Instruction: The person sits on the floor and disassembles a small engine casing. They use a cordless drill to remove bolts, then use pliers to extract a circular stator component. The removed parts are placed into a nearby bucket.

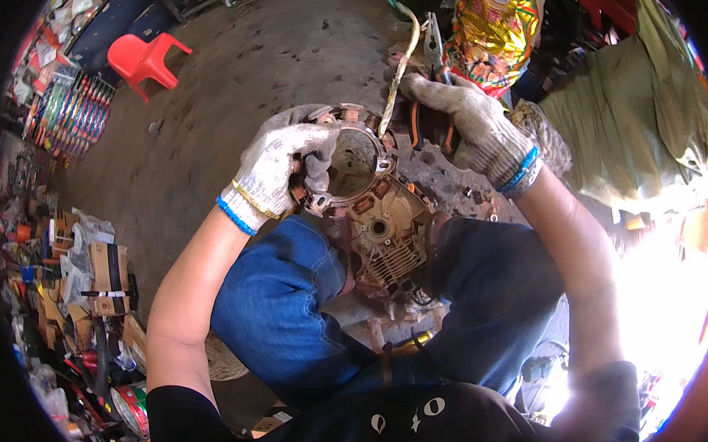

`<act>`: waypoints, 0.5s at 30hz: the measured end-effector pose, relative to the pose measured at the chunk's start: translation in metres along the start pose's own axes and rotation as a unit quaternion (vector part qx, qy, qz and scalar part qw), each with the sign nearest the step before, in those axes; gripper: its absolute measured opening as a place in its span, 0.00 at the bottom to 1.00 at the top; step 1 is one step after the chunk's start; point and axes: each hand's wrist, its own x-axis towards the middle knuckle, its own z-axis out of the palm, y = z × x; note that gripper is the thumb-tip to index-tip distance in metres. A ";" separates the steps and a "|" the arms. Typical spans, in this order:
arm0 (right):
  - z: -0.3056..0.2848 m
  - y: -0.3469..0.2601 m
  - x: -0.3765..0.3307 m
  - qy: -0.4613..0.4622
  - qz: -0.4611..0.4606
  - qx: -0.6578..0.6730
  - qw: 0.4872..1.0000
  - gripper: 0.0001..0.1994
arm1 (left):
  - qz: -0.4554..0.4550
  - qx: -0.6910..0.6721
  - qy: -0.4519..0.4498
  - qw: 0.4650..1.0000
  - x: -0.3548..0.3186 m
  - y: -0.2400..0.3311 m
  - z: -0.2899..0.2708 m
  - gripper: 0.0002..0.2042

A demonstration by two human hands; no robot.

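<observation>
My left hand [281, 157], in a whitish knit glove, is closed around the left side of a stator [387, 165], a metal ring with copper-coloured coils about its rim. The ring is tilted up above a finned metal engine casing [388, 259] between my knees. My right hand [475, 119], also gloved, grips a pair of pliers [433, 45] with black and orange handles. Their jaws point away from me, near a pale sleeved cable [405, 64] that rises from the ring's right side. The fingertips of my right hand are partly hidden.
A gold and red bag [496, 32] stands beyond my right hand, with a green cloth [632, 115] to its right. Small metal parts lie on the floor beside the casing. A red plastic stool [144, 62] stands at far left, above cluttered boxes [109, 276].
</observation>
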 end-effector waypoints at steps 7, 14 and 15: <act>0.009 -0.008 -0.011 0.035 -0.047 -0.105 0.993 0.13 | -0.012 0.078 -0.056 0.995 -0.001 0.004 0.008 0.10; 0.019 -0.005 -0.018 0.015 -0.052 -0.043 0.998 0.13 | -0.050 -0.048 0.026 0.997 0.009 0.001 0.000 0.08; 0.018 -0.004 -0.019 0.009 -0.050 -0.003 0.999 0.13 | -0.053 -0.044 0.027 0.997 0.010 0.000 -0.002 0.08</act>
